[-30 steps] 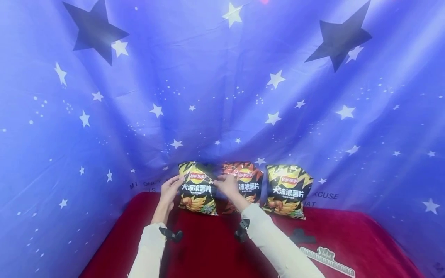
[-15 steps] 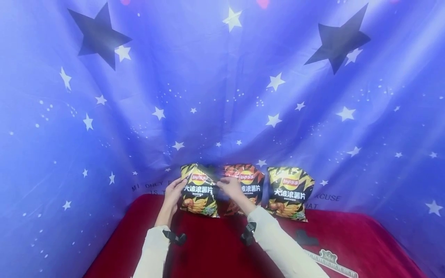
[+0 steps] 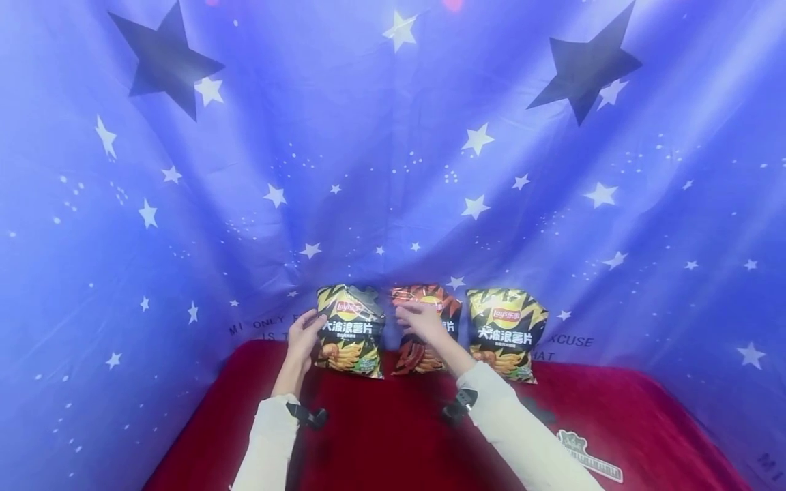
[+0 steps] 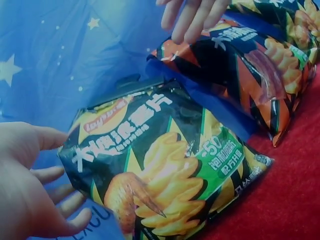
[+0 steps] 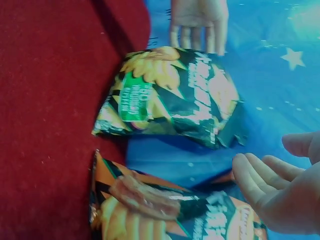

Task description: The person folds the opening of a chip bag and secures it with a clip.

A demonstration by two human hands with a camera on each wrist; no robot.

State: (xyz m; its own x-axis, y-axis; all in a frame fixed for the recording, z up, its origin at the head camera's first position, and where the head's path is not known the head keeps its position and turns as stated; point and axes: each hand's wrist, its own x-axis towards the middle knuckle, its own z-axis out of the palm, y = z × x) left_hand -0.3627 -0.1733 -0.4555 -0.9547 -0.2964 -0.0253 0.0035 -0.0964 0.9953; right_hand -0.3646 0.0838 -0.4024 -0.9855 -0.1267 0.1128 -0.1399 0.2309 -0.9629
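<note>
Three Lay's chip bags stand in a row. At the left edge of the left yellow-and-black bag, my left hand rests with thumb and fingers spread, fingertips at the side. Along that bag's top runs a dark bar with a raised bump, like a bag clip. My right hand hovers before the red-and-black bag, covering part of its front. In the right wrist view its fingers are extended with nothing between them. Another yellow-and-black bag stands at the right.
Red cloth covers the table. A pale ruler-like piece with a castle-shaped top lies at the front right, partly behind the right sleeve, near a dark object. A blue star-printed curtain hangs right behind the bags.
My right hand has left the left bag's right edge and moved right, over the red bag, its fingers loosening. The left hand stays at the left bag's side. The view shifts slightly.
</note>
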